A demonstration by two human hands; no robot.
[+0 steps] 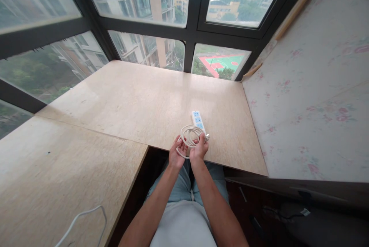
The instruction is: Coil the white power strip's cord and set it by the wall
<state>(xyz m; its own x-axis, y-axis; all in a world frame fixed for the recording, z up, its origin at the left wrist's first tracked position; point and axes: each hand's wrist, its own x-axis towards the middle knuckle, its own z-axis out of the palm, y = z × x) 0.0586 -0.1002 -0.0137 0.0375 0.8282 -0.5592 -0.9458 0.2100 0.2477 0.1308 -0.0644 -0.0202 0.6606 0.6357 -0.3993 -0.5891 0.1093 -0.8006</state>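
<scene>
A white power strip (197, 118) with blue socket faces lies on the tabletop just beyond my hands. Its pale power cord (184, 137) is gathered in several loose loops, held up at the table's front edge. My left hand (176, 154) has its fingers curled around the left side of the loops, where a strand hangs below. On the other side, my right hand (199, 148) pinches the bundle between thumb and fingers. The plug (207, 137) sticks out beside my right thumb. Part of the cord is hidden behind the fingers.
The beige tabletop (150, 93) forms an L shape, with its other wing at left. A white cable (83, 213) lies on that wing. Dark-framed windows (150, 24) rise behind, and a flowered wall (311, 97) bounds the right side.
</scene>
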